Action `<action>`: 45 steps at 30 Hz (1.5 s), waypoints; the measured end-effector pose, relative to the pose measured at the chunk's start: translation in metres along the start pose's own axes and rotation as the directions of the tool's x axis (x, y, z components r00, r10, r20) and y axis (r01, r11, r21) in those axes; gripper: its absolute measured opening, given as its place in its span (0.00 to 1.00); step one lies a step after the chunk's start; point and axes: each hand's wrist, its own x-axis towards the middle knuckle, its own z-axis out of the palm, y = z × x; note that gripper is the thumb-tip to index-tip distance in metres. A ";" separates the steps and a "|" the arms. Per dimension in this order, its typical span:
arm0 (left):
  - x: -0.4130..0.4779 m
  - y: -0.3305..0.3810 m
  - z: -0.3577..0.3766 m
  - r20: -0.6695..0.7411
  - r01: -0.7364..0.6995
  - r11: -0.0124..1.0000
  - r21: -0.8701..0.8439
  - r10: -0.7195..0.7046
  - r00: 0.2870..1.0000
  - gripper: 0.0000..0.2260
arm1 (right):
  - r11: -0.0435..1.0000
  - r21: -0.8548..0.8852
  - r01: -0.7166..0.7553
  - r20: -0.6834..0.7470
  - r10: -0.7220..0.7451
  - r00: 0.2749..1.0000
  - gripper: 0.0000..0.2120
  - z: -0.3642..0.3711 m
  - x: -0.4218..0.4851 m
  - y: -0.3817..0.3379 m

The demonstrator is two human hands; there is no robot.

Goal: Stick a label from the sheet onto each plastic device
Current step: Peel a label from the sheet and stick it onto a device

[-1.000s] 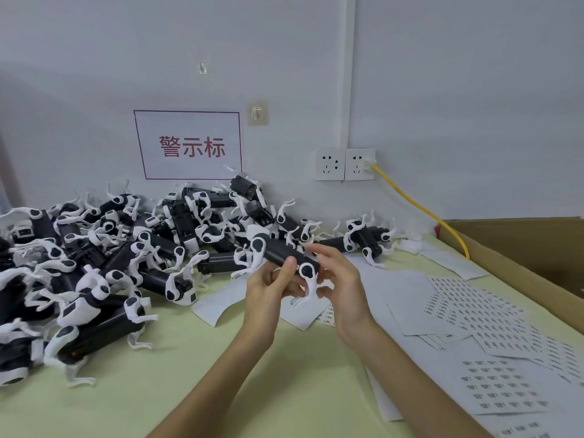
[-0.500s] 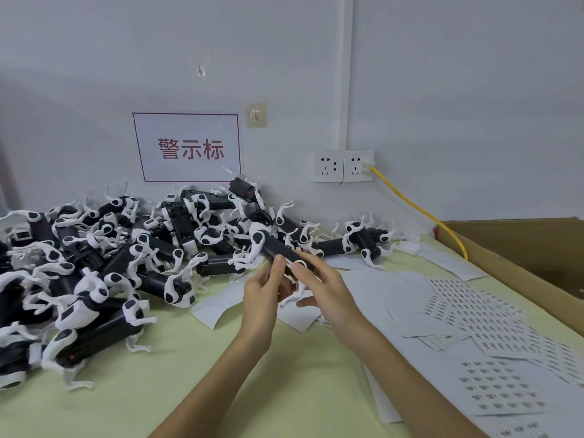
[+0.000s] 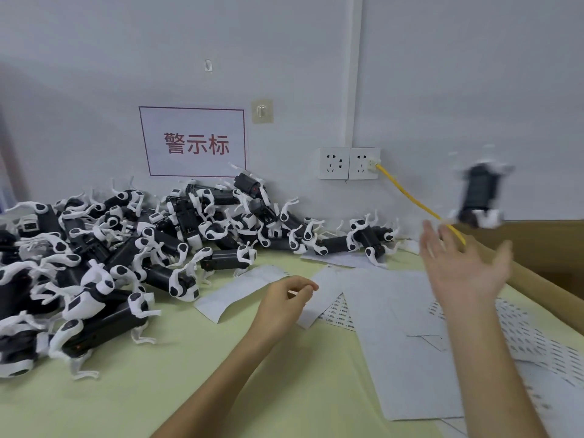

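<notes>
Device [image 3: 480,194] now airborne | right hand [image 3: 464,268] splayed empty | left hand [image 3: 281,303] loosely curled | green table [image 3: 189,390], white wall [image 3: 474,74]

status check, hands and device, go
Right hand open, palm up. Left hand curled above white label sheets, grip unclear. Black-and-white plastic device airborne, blurred, near brown cardboard box. Nothing blocking.

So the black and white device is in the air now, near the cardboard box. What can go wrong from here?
1. The airborne device, blurred and clear of the open right hand, may miss the cardboard box or land hard; its thin white legs look breakable.
2. It flies close to the yellow cable plugged into the wall socket and could snag or pull it.
</notes>
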 end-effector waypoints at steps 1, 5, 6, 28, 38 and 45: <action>0.001 -0.001 0.000 -0.020 -0.009 1.000 0.025 0.010 1.000 0.08 | 0.998 0.050 0.026 -0.050 -0.024 0.998 0.31 -0.007 0.002 -0.008; 0.005 -0.007 -0.003 -0.128 -0.075 0.987 0.140 0.093 0.987 0.08 | 0.983 -0.179 0.034 -0.271 -0.083 0.959 0.25 -0.010 0.000 0.004; 0.007 -0.008 -0.006 -0.161 -0.078 0.982 0.169 0.106 0.981 0.09 | 0.977 -0.211 0.005 -0.281 -0.065 0.958 0.23 -0.005 -0.003 0.011; 0.041 -0.034 -0.069 -0.113 0.114 0.564 -0.818 -0.353 0.929 0.13 | 0.792 -0.586 -0.174 -0.087 0.153 0.984 0.11 0.013 -0.022 0.065; 0.028 -0.019 -0.046 -0.057 0.004 0.861 -0.508 -0.038 0.998 0.12 | 0.657 -0.740 -0.146 0.002 0.220 0.975 0.09 0.014 -0.028 0.077; 0.019 -0.005 -0.042 0.057 0.030 0.732 -0.680 0.013 0.998 0.13 | 0.340 -0.932 0.124 0.190 0.168 0.967 0.14 0.009 -0.033 0.096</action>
